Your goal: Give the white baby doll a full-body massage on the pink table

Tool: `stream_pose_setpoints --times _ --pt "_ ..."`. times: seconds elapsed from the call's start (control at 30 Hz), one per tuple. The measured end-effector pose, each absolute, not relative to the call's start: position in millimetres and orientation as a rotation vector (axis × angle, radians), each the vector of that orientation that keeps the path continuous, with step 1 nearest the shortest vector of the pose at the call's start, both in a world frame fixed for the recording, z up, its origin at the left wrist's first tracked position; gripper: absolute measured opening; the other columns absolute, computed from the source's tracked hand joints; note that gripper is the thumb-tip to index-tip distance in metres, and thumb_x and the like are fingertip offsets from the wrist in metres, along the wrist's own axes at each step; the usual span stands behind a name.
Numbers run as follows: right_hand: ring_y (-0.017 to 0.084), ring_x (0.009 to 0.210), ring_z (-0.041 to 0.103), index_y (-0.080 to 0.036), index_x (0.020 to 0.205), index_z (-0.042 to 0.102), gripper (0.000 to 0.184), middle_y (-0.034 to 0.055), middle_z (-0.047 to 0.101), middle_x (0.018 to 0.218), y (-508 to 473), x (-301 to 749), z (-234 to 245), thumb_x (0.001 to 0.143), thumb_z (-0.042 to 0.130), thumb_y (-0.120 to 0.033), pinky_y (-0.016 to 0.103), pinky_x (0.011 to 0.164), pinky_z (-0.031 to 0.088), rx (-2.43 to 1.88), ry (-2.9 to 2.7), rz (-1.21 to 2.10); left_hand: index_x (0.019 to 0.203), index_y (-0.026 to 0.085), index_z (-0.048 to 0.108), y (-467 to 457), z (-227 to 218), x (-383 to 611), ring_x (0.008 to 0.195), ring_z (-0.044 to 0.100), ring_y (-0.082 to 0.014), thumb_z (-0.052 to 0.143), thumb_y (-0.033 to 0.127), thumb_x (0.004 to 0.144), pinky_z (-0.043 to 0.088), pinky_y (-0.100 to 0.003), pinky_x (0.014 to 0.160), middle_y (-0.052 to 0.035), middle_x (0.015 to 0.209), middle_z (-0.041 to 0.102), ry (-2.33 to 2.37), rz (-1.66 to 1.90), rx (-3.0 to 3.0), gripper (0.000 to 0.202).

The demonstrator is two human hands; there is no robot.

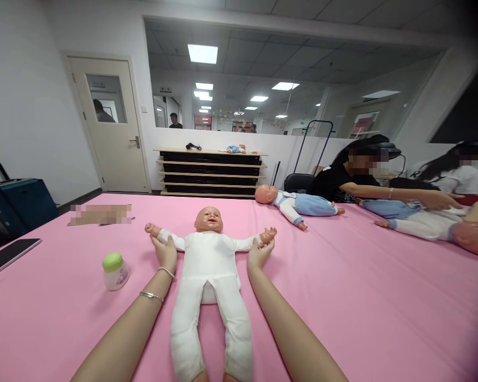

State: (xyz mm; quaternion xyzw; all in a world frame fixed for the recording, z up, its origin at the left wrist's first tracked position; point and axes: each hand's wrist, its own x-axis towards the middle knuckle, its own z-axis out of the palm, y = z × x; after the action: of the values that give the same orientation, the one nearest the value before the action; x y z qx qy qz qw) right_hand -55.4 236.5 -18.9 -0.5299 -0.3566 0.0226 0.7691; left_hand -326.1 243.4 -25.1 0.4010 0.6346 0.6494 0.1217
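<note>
A baby doll (210, 257) with a white cloth body lies face up on the pink table cover (334, 318), its arms spread wide and its legs toward me. My left hand (165, 253) is closed around the doll's forearm on the left, just below its small plastic hand. On the other side, my right hand (261, 254) grips the doll's other arm near the wrist, thumb on top. Most of my fingers are hidden under the doll's arms. Left of my left forearm stands a white jar (116, 271) with a green lid.
A second doll (302, 203) in blue and white lies at the far edge. To the right a co-worker (342, 175) reaches over another doll (418, 218). A brown flat piece (99, 214) and a dark tablet-like object (10, 257) lie on the left.
</note>
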Motion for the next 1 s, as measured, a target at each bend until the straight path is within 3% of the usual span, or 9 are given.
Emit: stream_pose_setpoints --times 0.13,0.3,0.43,0.53,0.63,0.73,0.8,0.9,1.0 --pt "0.019 0.114 0.048 -0.025 0.126 0.048 0.041 0.0089 0.051 0.122 223.5 -79.9 -10.6 0.086 0.04 -0.019 0.039 0.096 0.041 -1.002 -1.506 -0.107 0.141 0.018 0.019 236.2 -14.6 -310.3 0.122 0.043 -0.0241 0.046 0.027 0.083 0.038 -0.038 0.101 -0.0136 0.136 0.041 1.741 1.908 1.638 0.065" --pt "0.019 0.111 0.048 -0.033 0.11 0.061 0.032 0.0036 0.055 0.12 214.0 -95.9 -0.8 0.087 0.045 -0.018 0.041 0.097 0.037 -0.799 -2.071 -0.25 0.122 0.028 0.052 233.1 -10.5 -298.0 0.114 0.046 -0.0219 0.036 0.004 0.077 0.04 -0.042 0.097 -0.0049 0.127 0.051 1.55 1.5 2.396 0.054" --pt "0.019 0.11 0.049 -0.027 0.118 0.055 0.038 0.0062 0.055 0.117 220.1 -92.5 -8.5 0.085 0.04 -0.014 0.041 0.096 0.039 -0.96 -1.712 -0.037 0.13 0.026 0.044 233.1 -10.4 -299.7 0.117 0.044 -0.0223 0.039 0.005 0.076 0.037 -0.043 0.099 -0.0065 0.13 0.048 1.557 1.56 2.26 0.058" --pt "0.022 0.116 0.046 -0.016 0.13 0.037 0.05 0.0129 0.047 0.126 230.3 -78.7 -15.9 0.08 0.042 -0.018 0.042 0.099 0.037 -1.151 -1.033 0.145 0.14 0.018 0.024 233.8 -9.2 -306.3 0.113 0.05 -0.0248 0.044 0.018 0.081 0.041 -0.043 0.095 -0.0138 0.128 0.049 1.702 1.71 1.647 0.062" --pt "0.022 0.123 0.041 -0.01 0.133 0.027 0.06 0.0169 0.04 0.133 238.1 -61.4 -18.5 0.076 0.045 -0.021 0.042 0.103 0.033 -1.182 -0.671 0.195 0.138 0.008 0.022 234.0 -8.2 -312.9 0.104 0.057 -0.0288 0.046 0.029 0.082 0.046 -0.043 0.085 -0.021 0.119 0.054 1.887 1.688 0.966 0.064" --pt "0.022 0.124 0.039 -0.014 0.135 0.026 0.062 0.0143 0.039 0.134 236.9 -58.7 -17.4 0.077 0.047 -0.022 0.041 0.102 0.035 -1.138 -0.809 0.135 0.139 0.011 0.019 232.6 -8.3 -313.3 0.111 0.053 -0.028 0.048 0.031 0.082 0.045 -0.04 0.089 -0.0205 0.127 0.048 1.877 1.762 0.932 0.068" --pt "0.021 0.12 0.043 -0.019 0.133 0.034 0.054 0.0114 0.045 0.129 231.5 -67.5 -15.4 0.08 0.045 -0.021 0.039 0.098 0.039 -1.104 -1.08 0.062 0.141 0.016 0.017 231.4 -8.9 -309.8 0.117 0.048 -0.0257 0.048 0.03 0.082 0.042 -0.039 0.094 -0.0164 0.134 0.042 1.802 1.833 1.228 0.068" --pt "0.019 0.114 0.048 -0.028 0.119 0.054 0.041 0.0057 0.053 0.121 222.2 -85.0 -11.0 0.084 0.039 -0.014 0.04 0.097 0.04 -0.945 -1.69 -0.058 0.134 0.02 0.037 230.7 -9.9 -303.6 0.12 0.044 -0.0228 0.043 0.018 0.081 0.037 -0.04 0.101 -0.0104 0.131 0.047 1.643 1.717 1.839 0.053" --pt "0.019 0.116 0.046 -0.033 0.112 0.06 0.043 0.0019 0.053 0.123 218.4 -94.5 -8.4 0.083 0.038 -0.008 0.044 0.101 0.034 -0.836 -1.996 -0.139 0.121 0.027 0.053 231.7 -11.2 -300.1 0.117 0.045 -0.0216 0.037 0.005 0.075 0.037 -0.043 0.1 -0.0055 0.125 0.052 1.538 1.489 2.229 0.053"
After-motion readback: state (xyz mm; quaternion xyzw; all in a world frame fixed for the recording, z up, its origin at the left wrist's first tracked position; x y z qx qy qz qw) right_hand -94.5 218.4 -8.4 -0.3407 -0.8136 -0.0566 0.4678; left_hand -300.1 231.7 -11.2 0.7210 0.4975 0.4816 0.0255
